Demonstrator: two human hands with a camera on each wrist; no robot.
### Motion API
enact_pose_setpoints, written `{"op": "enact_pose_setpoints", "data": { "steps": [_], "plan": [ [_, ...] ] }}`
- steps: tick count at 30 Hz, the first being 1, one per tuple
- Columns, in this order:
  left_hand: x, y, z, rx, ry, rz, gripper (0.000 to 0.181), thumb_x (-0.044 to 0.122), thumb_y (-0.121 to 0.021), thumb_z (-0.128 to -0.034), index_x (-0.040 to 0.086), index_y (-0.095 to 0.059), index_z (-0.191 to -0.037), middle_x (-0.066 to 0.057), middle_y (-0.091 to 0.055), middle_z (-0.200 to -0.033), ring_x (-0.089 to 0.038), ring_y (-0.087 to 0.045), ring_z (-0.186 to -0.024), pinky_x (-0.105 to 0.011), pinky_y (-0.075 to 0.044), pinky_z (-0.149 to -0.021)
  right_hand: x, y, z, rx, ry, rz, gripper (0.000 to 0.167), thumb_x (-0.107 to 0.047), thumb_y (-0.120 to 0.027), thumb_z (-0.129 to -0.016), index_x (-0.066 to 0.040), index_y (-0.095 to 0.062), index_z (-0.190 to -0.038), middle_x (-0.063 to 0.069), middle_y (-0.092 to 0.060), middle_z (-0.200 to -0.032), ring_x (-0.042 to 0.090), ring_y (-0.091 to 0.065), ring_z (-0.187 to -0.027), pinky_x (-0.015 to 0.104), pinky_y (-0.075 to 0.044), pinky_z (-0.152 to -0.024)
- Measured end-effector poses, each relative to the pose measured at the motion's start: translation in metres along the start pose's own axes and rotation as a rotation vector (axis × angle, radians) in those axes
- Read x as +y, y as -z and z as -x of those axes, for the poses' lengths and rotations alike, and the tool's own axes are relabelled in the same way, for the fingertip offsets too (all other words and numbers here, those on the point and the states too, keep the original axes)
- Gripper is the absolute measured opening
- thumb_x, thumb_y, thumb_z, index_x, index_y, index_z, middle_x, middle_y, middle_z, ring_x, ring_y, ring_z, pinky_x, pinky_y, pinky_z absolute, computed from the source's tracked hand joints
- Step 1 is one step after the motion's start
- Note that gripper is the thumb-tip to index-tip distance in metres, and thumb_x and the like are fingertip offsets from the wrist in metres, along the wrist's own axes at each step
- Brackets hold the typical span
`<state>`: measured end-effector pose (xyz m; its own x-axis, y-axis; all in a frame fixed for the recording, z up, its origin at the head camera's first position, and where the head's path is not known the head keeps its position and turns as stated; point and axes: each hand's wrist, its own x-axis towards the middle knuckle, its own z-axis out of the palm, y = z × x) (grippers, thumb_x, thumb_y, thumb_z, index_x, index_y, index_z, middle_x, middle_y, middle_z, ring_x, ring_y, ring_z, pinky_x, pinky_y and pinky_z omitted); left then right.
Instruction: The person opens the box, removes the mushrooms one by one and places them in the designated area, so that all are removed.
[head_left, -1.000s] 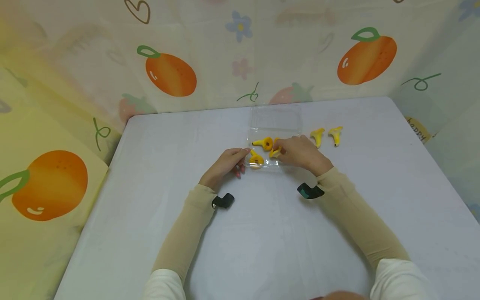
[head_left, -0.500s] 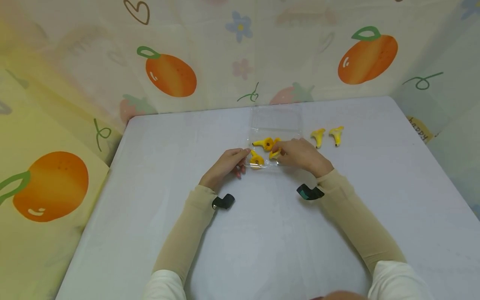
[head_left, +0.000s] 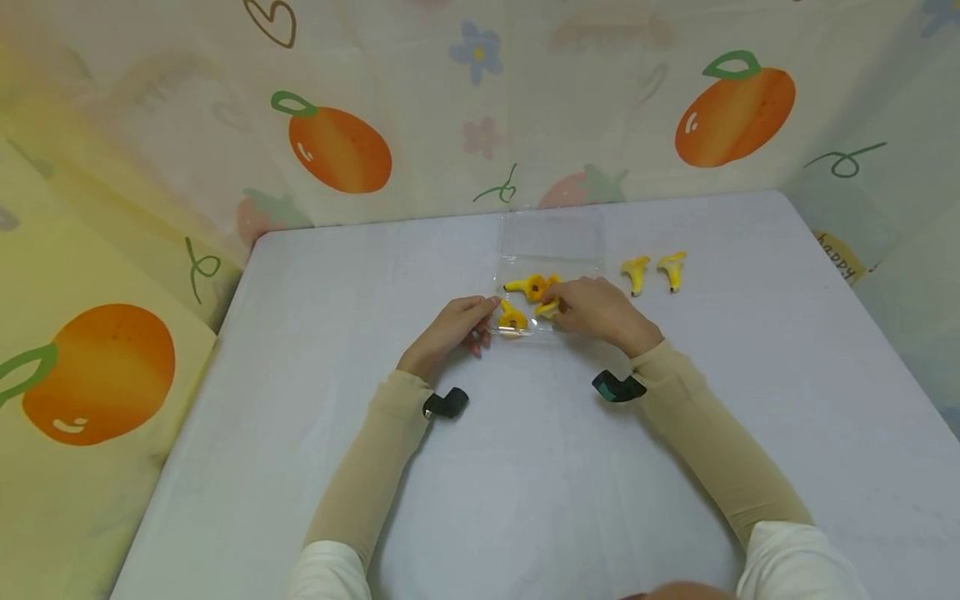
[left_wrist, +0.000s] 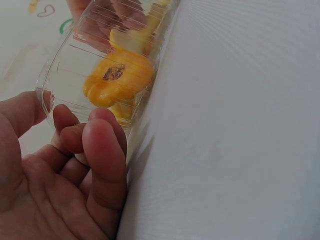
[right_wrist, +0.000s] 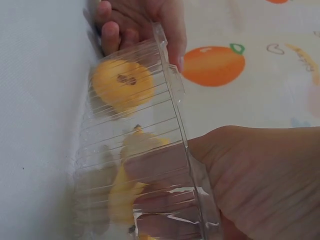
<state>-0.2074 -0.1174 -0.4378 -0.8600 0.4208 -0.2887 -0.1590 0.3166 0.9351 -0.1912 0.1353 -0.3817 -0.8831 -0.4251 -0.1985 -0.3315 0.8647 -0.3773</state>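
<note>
A clear plastic clamshell box lies with its lid folded back in the head view. My left hand pinches the box's left rim between thumb and fingers. Inside, a yellow trumpet-shaped mushroom sits front left, and another mushroom lies behind it. My right hand reaches over the right wall and grips a mushroom low in the box. One more is partly hidden behind those fingers. Through the ribbed wall in the right wrist view, the gripped mushroom shows beside the fingertips.
Two more yellow mushrooms lie on the white table right of the box, a nearer one and a farther one. A fruit-printed curtain stands behind the table's back edge.
My right hand has shifted slightly left with the mushroom, which sits a little closer to the front-left one. My left hand stays at the box's rim.
</note>
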Motion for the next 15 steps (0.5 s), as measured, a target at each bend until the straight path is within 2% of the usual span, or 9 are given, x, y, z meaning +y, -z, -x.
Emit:
{"op": "enact_pose_setpoints", "data": {
  "steps": [10,15],
  "plan": [
    [0.0015,-0.0007,0.0011,-0.005,0.008,-0.006,0.042,0.042,-0.052,-0.1050,0.011,-0.049,-0.076,-0.002,-0.058,-0.067,-0.014,-0.056,-0.059,-0.023,-0.052,-0.049,0.0008,0.0006,0.0002,0.017,0.005,-0.014,0.038,-0.021,-0.067,-0.095,-0.010,-0.063,-0.131,0.007,-0.069,-0.102,0.023,-0.058,-0.085,0.034,-0.049,-0.074],
    [0.0011,-0.0001,0.0008,-0.008,-0.001,-0.012,0.043,0.043,-0.052,-0.1047,0.011,-0.049,-0.076,-0.002,-0.058,-0.067,-0.015,-0.057,-0.061,-0.023,-0.052,-0.049,0.0024,0.0021,-0.0011,0.019,-0.023,-0.077,0.052,-0.027,-0.070,-0.095,-0.008,-0.053,-0.140,0.007,-0.063,-0.098,0.023,-0.055,-0.082,0.032,-0.046,-0.069]
  ]
}}
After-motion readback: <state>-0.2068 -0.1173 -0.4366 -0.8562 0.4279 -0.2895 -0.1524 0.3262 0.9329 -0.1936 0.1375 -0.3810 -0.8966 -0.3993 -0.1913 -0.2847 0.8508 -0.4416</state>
